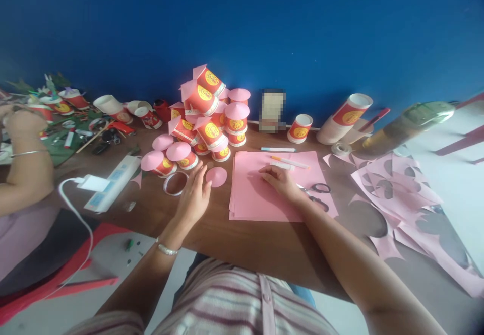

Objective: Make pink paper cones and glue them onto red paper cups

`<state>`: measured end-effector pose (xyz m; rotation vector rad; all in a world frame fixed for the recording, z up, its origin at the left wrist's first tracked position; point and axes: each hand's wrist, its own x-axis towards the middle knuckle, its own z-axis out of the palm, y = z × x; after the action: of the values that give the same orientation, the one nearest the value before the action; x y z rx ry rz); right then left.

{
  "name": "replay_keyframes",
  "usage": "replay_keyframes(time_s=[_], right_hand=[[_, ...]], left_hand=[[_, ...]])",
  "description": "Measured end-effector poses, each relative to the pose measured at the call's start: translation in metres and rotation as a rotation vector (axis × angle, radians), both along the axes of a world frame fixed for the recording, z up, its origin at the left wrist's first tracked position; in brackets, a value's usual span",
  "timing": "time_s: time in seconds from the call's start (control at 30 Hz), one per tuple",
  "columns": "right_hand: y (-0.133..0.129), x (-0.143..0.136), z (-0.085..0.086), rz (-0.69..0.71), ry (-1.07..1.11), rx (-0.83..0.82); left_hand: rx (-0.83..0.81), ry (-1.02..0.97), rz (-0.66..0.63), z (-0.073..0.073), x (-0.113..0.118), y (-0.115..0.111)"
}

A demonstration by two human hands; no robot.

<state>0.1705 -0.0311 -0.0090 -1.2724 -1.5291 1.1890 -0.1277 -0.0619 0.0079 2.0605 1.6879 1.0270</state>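
Note:
My left hand (194,196) is open, its fingers stretched out over the table between a roll of tape (176,183) and a small pink paper cone (217,177). Whether a fingertip touches the cone I cannot tell. On a stack of pink paper sheets (253,204) rests my right hand (280,180), its fingers curled in, with nothing visible between them. Just behind it lie an orange-and-white pen (290,161) and a small whitish piece. Black-handled scissors (319,189) lie on the sheets, partly hidden by my right wrist. A light blue pen (278,149) lies along the far edge.
Red paper cups with pink cone tops (204,98) are piled at the back. Behind the sheets stands a plain red cup (300,128). Paper offcuts (393,184) and a bottle (408,126) are right. A power strip (113,184) and another person's arm (30,148) are left.

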Motion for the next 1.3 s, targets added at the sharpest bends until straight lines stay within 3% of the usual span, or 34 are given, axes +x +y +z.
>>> replay_keyframes(time_s=[0.13,0.27,0.37,0.47,0.57,0.7,0.77,0.93,1.13,1.3], right_hand=[[-0.001,0.001,0.003,0.029,-0.02,0.026],[-0.001,0.0,0.0,-0.001,-0.062,0.044],[0.001,-0.003,0.002,-0.037,-0.087,0.049],[0.003,0.0,0.011,-0.062,-0.11,0.048],[0.001,0.014,0.021,-0.057,-0.195,0.086],[-0.005,0.048,0.024,-0.103,-0.648,0.378],[-0.004,0.066,0.024,-0.157,-0.791,0.436],[0.014,0.097,0.033,-0.32,-0.872,0.452],[0.051,0.099,0.056,-0.416,-0.947,0.447],[0.092,0.088,0.069,-0.353,-1.095,0.36]], left_hand=[[0.168,0.135,-0.162,0.015,0.023,-0.001],[0.23,0.204,-0.381,0.026,0.055,0.005],[0.175,0.233,-0.507,0.02,0.077,0.013],[0.061,0.274,-0.554,0.009,0.088,0.02],[0.055,0.295,-0.595,0.0,0.089,0.021],[0.09,0.367,-0.674,-0.01,0.083,0.012],[0.058,0.442,-0.703,-0.015,0.08,0.007],[0.033,0.547,-0.749,-0.029,0.075,0.003],[0.063,0.511,-0.761,-0.036,0.075,0.007],[0.114,0.378,-0.699,-0.032,0.078,0.01]])
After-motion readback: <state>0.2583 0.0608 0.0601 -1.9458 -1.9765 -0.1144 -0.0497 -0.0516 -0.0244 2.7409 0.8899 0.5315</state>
